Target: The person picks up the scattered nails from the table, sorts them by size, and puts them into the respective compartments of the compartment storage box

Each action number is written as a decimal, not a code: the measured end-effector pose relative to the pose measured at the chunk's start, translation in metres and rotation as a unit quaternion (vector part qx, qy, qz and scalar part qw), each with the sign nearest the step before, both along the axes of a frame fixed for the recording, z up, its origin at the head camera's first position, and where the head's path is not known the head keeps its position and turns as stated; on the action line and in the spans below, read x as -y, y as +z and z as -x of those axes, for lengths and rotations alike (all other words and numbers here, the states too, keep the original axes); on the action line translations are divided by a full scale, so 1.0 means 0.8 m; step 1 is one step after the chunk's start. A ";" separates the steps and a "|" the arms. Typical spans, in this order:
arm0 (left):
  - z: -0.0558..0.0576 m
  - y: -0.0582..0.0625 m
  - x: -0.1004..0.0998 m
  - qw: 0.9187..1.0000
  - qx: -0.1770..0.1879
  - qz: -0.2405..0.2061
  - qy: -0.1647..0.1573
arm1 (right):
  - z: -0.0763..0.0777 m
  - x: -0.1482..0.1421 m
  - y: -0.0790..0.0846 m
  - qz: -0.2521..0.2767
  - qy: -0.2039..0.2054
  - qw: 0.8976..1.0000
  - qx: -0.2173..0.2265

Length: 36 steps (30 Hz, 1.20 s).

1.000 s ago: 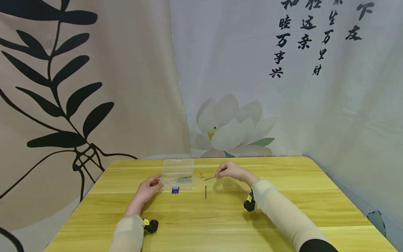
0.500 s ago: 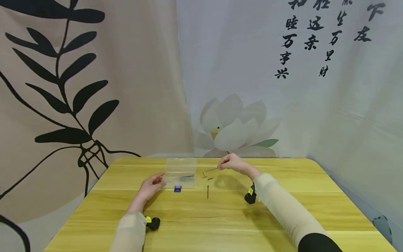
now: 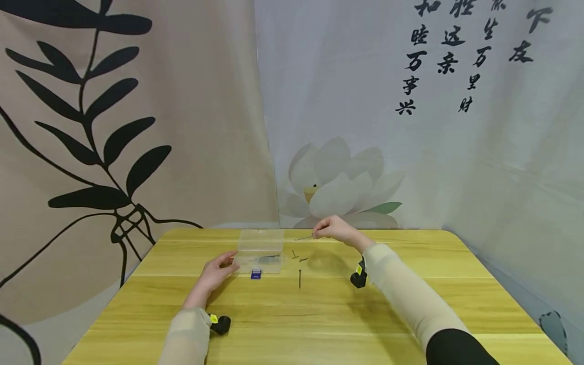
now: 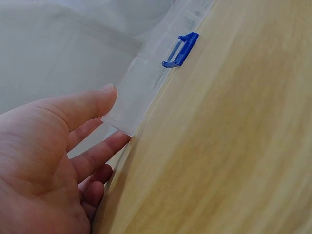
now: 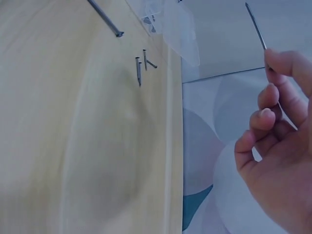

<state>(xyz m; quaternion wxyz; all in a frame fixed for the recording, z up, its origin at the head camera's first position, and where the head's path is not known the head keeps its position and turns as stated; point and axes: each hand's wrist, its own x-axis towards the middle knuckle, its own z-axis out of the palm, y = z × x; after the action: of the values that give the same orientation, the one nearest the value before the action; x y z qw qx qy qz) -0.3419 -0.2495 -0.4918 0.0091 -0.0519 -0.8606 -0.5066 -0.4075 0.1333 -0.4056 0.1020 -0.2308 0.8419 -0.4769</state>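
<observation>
My right hand (image 3: 335, 229) is raised over the far part of the table, its thumb and fingertips pinching one end of a long thin nail (image 5: 256, 25). The nail's pointed end sticks out away from the fingers, toward the left in the head view. A clear plastic box (image 3: 246, 263) stands to the left with its lid (image 3: 261, 241) tipped back. Dark nails (image 3: 270, 256) lie inside it. My left hand (image 4: 53, 141) holds the box's left end, thumb on the near wall and fingers round the corner. A blue latch (image 4: 187, 48) hangs on the box's front.
Several short nails (image 5: 139, 73) lie close together on the table to the right of the box. A longer nail (image 3: 299, 279) lies nearer the front. A printed cloth (image 3: 365, 101) hangs behind the table's far edge.
My right hand has lifted the nail away from the small nails on the table, moving up and farther back. My left hand stays at the box's end.
</observation>
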 end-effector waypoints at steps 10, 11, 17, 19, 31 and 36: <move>0.004 -0.007 0.002 1.000 0.002 -0.001 0.000 | 0.005 0.019 0.014 -0.004 0.002 1.000 -0.021; 0.005 -0.007 0.003 1.000 0.001 0.000 0.000 | 0.005 0.021 0.015 -0.003 0.001 1.000 -0.023; 0.005 -0.008 0.004 1.000 0.000 0.002 0.004 | 0.007 0.039 0.017 0.005 0.001 1.000 -0.029; 0.005 -0.007 0.004 1.000 -0.001 0.002 0.005 | 0.006 0.045 0.018 0.008 -0.001 1.000 -0.028; 0.004 -0.005 0.005 1.000 0.002 -0.001 0.008 | 0.012 0.075 0.005 0.007 -0.025 0.999 -0.043; 0.003 -0.003 0.004 1.000 0.002 -0.002 0.008 | 0.012 0.089 -0.005 0.007 -0.032 0.998 -0.048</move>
<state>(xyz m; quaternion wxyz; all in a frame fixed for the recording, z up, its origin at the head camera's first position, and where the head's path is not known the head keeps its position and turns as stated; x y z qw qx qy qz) -0.3440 -0.2523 -0.4944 0.0113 -0.0440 -0.8599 -0.5085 -0.4173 0.0621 -0.4096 0.0443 -0.2267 0.8494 -0.4745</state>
